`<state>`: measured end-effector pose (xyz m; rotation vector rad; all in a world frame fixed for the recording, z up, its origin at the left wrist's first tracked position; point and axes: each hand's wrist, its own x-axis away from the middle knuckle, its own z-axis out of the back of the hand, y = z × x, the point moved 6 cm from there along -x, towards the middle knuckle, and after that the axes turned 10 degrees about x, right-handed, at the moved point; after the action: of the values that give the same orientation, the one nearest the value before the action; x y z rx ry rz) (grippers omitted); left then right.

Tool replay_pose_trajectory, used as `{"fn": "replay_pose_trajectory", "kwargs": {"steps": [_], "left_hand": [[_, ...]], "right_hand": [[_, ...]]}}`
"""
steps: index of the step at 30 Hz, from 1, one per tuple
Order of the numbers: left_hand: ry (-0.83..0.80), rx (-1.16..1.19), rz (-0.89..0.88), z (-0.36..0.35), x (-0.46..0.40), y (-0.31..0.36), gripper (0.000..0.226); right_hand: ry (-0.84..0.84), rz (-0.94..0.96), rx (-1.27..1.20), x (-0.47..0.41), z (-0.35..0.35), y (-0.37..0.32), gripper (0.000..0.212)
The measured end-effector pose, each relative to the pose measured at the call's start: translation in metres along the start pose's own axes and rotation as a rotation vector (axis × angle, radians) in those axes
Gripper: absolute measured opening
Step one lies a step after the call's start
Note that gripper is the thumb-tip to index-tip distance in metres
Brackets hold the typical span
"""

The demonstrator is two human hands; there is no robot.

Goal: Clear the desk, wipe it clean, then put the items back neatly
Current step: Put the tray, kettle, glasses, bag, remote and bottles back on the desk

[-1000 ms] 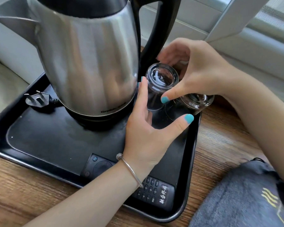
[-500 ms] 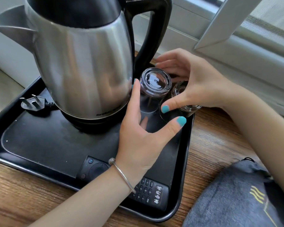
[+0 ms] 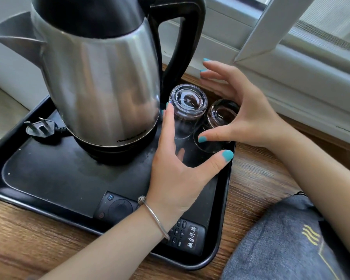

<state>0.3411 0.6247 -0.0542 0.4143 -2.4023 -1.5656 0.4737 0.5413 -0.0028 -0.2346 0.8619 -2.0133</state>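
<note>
Glasses [image 3: 188, 102] and [image 3: 220, 118] stand upside down, touching, on the tray [image 3: 223, 209] right of the kettle [image 3: 101, 77], probably to stay tidy. Left hand [image 3: 176, 174] lies straight-fingered against the nearer glass; right hand [image 3: 249, 116] is spread loosely around the other, gripping nothing.

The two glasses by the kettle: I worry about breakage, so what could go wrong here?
1. The right glass stands at the tray edge; a nudge from the right hand might tip it onto the desk.
2. The left glass stands close to the kettle; the left hand could knock them together.
</note>
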Motion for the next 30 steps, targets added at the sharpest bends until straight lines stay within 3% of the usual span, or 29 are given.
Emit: {"fn": "replay_pose_trajectory", "kwargs": {"steps": [9, 19, 30], "left_hand": [[0.013, 0.015, 0.068, 0.0, 0.01, 0.005, 0.119], [-0.081, -0.067, 0.103, -0.014, 0.036, 0.034, 0.115], [-0.219, -0.129, 0.179, -0.032, 0.078, 0.061, 0.089]], "right_hand": [[0.013, -0.006, 0.088, 0.005, 0.005, -0.009, 0.106], [0.158, -0.104, 0.168, 0.048, 0.041, -0.054, 0.099], [0.379, -0.31, 0.251, 0.135, 0.069, -0.133, 0.077]]}}
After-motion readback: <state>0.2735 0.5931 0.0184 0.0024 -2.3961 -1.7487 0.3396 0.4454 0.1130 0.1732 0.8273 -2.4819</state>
